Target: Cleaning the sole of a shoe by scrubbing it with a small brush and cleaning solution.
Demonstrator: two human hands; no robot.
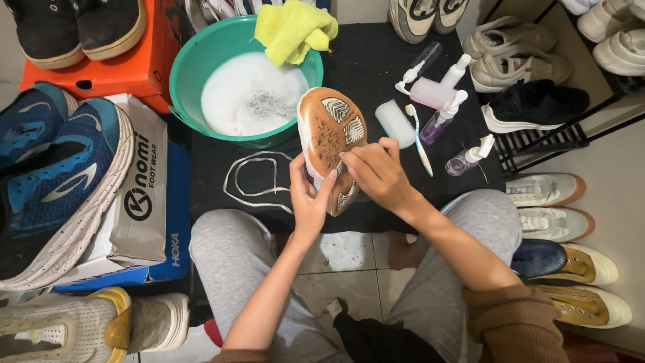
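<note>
A shoe (pixel 329 131) with a brown and white patterned sole is turned sole-up above a black mat (pixel 376 67). My left hand (pixel 308 196) grips its left side near the heel. My right hand (pixel 376 171) lies over the lower right of the sole with its fingers pressed on it; whether they hold anything is hidden. A green basin (pixel 195 60) of soapy white water stands just behind the shoe, with a yellow cloth (pixel 294 28) draped on its rim. White laces (pixel 255 178) lie on the mat to the left of my left hand.
A pale blue block (pixel 394 123), a toothbrush (pixel 420 138) and several small spray bottles (pixel 443 114) lie right of the shoe. Blue shoes on boxes (pixel 141 202) crowd the left. Pairs of shoes (pixel 551 202) line the right, more on a rack (pixel 537 104).
</note>
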